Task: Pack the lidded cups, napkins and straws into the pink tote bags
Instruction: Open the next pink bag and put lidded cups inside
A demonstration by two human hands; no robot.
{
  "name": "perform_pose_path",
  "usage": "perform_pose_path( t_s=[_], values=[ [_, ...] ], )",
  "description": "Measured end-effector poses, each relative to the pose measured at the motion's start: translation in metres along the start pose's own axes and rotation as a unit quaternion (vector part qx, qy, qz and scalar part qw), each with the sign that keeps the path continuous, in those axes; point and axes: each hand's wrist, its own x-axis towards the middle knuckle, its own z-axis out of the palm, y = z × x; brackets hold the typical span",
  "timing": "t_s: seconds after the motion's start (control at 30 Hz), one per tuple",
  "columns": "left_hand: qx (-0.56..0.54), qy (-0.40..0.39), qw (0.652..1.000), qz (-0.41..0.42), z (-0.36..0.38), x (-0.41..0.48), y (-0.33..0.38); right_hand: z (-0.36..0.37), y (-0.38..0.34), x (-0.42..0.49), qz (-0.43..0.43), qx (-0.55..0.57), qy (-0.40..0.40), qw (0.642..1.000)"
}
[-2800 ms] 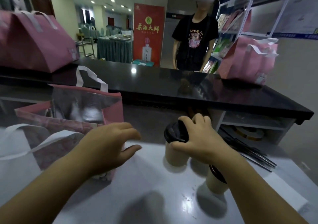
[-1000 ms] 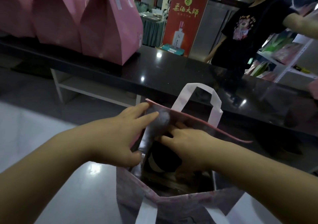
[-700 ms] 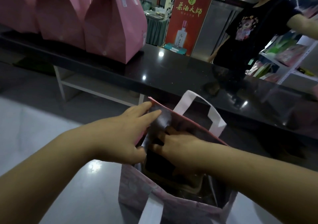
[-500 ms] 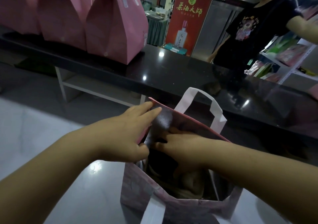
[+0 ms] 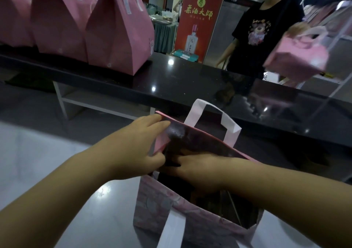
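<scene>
An open pink tote bag (image 5: 158, 205) with white handles and a silver lining stands on the white table (image 5: 47, 162) in front of me. My left hand (image 5: 137, 148) pinches the bag's left side edge and holds the mouth apart. My right hand (image 5: 200, 171) reaches down inside the bag from the right, its palm over a lidded cup (image 5: 192, 196). Only a dark and beige sliver of the cup shows under the hand. No napkins or straws are in view.
Several closed pink tote bags (image 5: 118, 28) stand in a row on the black counter (image 5: 190, 80) behind the table. A person in a black T-shirt (image 5: 262, 28) stands beyond the counter holding another pink bag (image 5: 297, 57). A red banner (image 5: 198, 19) stands at the back.
My right hand carried the lidded cup from the table into the open bag and lowered it inside. My left hand took the bag's left edge and keeps it apart. My view turned left.
</scene>
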Motion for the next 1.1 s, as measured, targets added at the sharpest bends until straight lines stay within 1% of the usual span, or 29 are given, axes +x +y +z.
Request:
perform_pose_path(
  t_s=[0.17,0.3,0.43,0.6,0.67,0.7,0.83,0.9,0.97,1.1],
  values=[
    [0.043,0.050,0.998,0.002,-0.006,-0.005,0.007,-0.020,0.000,-0.035,0.029,0.027,0.093,0.995],
    [0.059,0.043,0.997,0.016,-0.016,-0.003,0.020,-0.038,0.000,-0.081,0.066,0.057,0.179,0.980],
    [0.068,0.046,0.996,0.033,-0.027,0.008,0.051,-0.041,0.001,-0.139,0.119,0.096,0.272,0.950],
    [0.077,0.029,0.991,0.102,-0.032,0.028,0.118,-0.011,0.012,-0.211,0.194,0.147,0.342,0.907],
    [0.091,0.021,0.987,0.132,-0.024,0.037,0.145,0.008,0.021,-0.237,0.233,0.161,0.334,0.899],
    [0.095,0.014,0.985,0.145,-0.019,0.042,0.158,0.020,0.027,-0.248,0.253,0.167,0.315,0.899],
    [0.133,-0.026,0.974,0.184,0.013,0.060,0.203,0.068,0.054,-0.280,0.332,0.165,0.176,0.912],
    [0.150,-0.045,0.970,0.184,0.030,0.067,0.222,0.093,0.068,-0.292,0.364,0.181,0.116,0.906],
    [0.170,-0.062,0.967,0.181,0.048,0.074,0.236,0.118,0.083,-0.298,0.385,0.196,0.072,0.899],
    [0.194,-0.089,0.962,0.169,0.078,0.083,0.252,0.167,0.108,-0.294,0.398,0.192,0.025,0.896]
  ],
)
